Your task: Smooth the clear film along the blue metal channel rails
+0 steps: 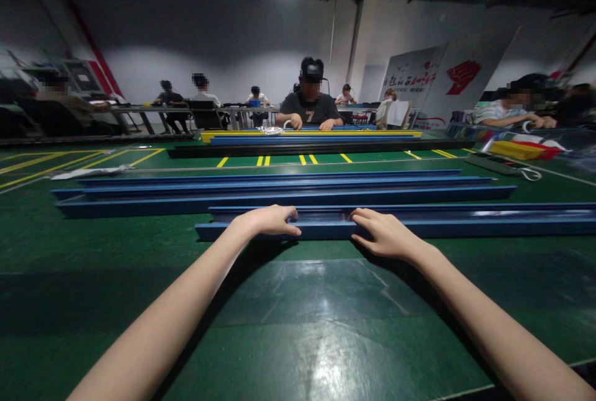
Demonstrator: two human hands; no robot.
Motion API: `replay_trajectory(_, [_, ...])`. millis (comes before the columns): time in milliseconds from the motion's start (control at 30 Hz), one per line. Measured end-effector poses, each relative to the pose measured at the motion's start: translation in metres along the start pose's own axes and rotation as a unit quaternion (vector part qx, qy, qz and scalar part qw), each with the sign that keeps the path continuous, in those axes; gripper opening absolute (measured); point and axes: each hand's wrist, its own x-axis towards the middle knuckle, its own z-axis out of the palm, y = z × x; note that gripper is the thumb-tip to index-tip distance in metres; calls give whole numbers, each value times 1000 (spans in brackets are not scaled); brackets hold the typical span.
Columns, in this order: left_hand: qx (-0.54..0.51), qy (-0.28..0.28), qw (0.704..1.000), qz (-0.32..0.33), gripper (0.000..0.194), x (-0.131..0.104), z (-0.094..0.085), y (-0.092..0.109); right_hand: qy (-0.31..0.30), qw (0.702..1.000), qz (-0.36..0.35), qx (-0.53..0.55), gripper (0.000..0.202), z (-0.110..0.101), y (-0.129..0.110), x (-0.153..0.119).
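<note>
- Left hand [274, 221] and right hand [384, 233]: both on nearest blue channel [465, 229], apart, fingers part-curled at its walls; can't tell if either grips.
- Nearest channel: lying lengthwise across green worktop [116, 301], in front of other blue channels [139, 205]; right end runs out of view.
- Stage: hands at the channel, no fitted part visible between them; looks mid-handling. Finished portion unclear.
- Left to do: can't tell; other blue channels lie untouched by these hands, no sign whether worked on.

Dim hall, glare on tabletop [321, 351]
</note>
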Motion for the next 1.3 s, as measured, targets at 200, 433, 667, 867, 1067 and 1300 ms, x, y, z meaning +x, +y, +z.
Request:
replay_trajectory(200, [-2,-7,1000,-7,53,0,-1,-2,0,1000,1,6,24,0,0,0])
replay_trajectory(433, [-1,-13,1000,-12,57,-1,-4,-4,2,1000,2,0,24,1,1,0])
replay_trajectory(667, [7,-29,999,-27,58,-6,-11,-10,0,1000,0,-2,26,1,1,0])
replay_trajectory(867, [15,-28,999,-36,56,-9,-11,-23,6,1000,13,21,34,-1,1,3])
replay_trajectory(1067, [15,-27,999,-45,56,-12,-7,-34,-28,1000,6,11,41,-9,-5,13])
replay_trajectory(1300, [-11,30,999,-31,44,-21,4,-42,-47,999,-16,-1,40,-14,-20,24])
